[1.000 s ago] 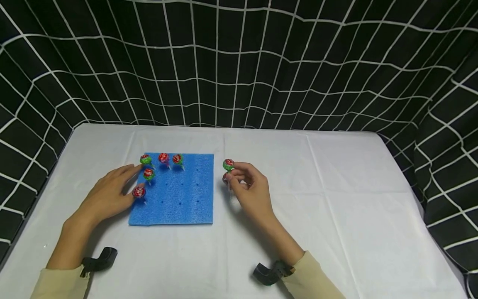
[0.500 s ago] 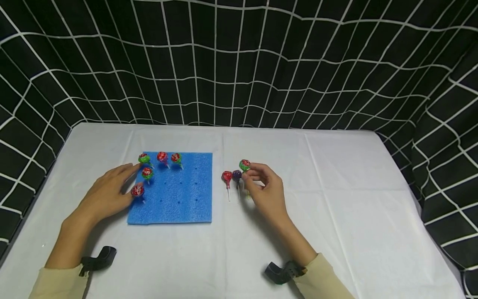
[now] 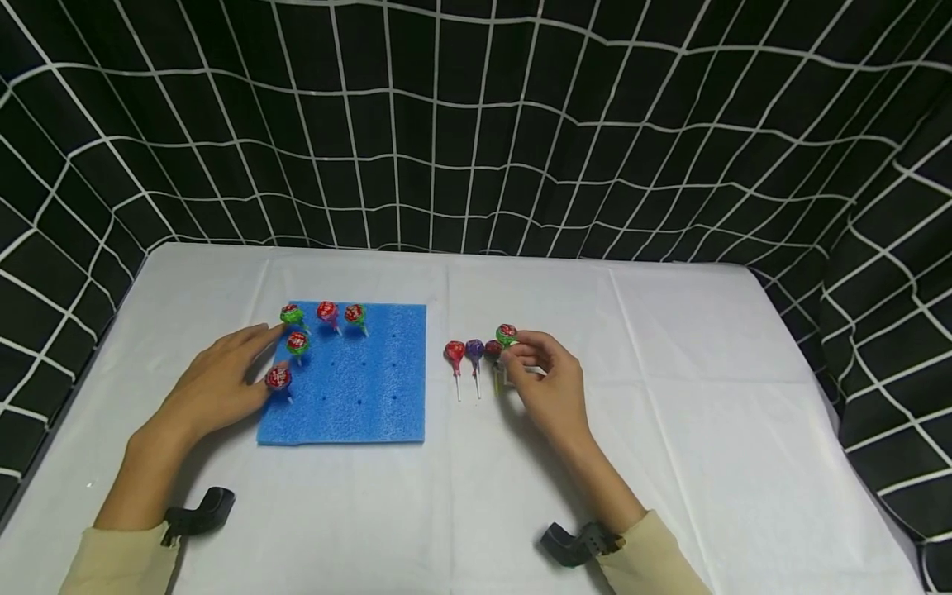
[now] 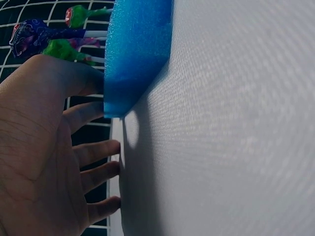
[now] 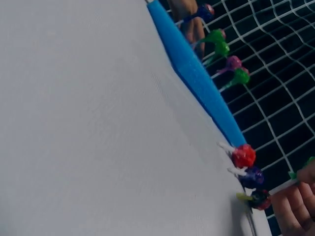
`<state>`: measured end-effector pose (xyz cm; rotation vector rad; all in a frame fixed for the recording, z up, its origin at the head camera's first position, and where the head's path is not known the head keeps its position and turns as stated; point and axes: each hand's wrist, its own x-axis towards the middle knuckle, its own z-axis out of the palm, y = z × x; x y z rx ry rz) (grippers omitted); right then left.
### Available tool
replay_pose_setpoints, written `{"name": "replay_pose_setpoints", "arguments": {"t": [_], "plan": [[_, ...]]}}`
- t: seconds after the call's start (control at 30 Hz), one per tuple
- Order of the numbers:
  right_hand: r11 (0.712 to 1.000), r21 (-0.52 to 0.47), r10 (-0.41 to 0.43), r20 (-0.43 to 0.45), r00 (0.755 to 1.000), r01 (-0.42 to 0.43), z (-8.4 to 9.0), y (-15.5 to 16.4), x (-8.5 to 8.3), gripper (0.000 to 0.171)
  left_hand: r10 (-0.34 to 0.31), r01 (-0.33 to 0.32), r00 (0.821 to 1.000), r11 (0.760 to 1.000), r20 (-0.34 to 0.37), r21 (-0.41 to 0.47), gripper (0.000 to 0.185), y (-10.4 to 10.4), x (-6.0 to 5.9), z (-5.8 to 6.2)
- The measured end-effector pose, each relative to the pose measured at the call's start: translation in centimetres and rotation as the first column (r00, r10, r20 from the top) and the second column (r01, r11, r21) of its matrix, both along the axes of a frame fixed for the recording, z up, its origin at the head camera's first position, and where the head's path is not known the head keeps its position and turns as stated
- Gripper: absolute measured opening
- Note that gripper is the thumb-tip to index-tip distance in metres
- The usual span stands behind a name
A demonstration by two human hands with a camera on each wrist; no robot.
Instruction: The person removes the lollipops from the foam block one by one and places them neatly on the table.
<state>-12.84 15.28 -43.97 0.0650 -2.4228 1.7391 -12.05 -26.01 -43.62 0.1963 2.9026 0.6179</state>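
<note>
My right hand [image 3: 549, 384] pinches a green-wrapped lollipop [image 3: 506, 334] with a red top, its white stick [image 5: 284, 187] pointing down in the right wrist view. Just left of those fingers, a red lollipop [image 3: 454, 353], a purple lollipop [image 3: 474, 350] and a dark red lollipop [image 3: 492, 350] lie side by side on the white cloth. My left hand [image 3: 216, 382] rests at the left edge of a blue foam board [image 3: 375, 372]. Its thumb lies over the board's top and the other fingers extend loosely past the corner. Nearest that thumb stands a blue-wrapped lollipop [image 4: 30, 39].
Several lollipops stand in the board, among them a pink lollipop [image 3: 327, 312] and a green lollipop [image 3: 355, 314] along the back. Small holes dot the rest of it. A black curtain with white netting [image 3: 476, 124] encloses the white-covered table [image 3: 669, 430].
My right hand has moved right, carrying the green-wrapped lollipop, past the lollipops lying on the cloth, which now show more fully. My left hand stays at the board's edge.
</note>
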Motion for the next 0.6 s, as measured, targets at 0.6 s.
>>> {"name": "replay_pose_setpoints", "arguments": {"t": [0.6], "plan": [[0.987,0.156,0.027,0.000,1.000,-0.027,-0.6,1.8,-0.4,0.029,0.008,-0.008,1.000,1.000,0.006,0.001,0.072,0.1,0.0,0.1]]}}
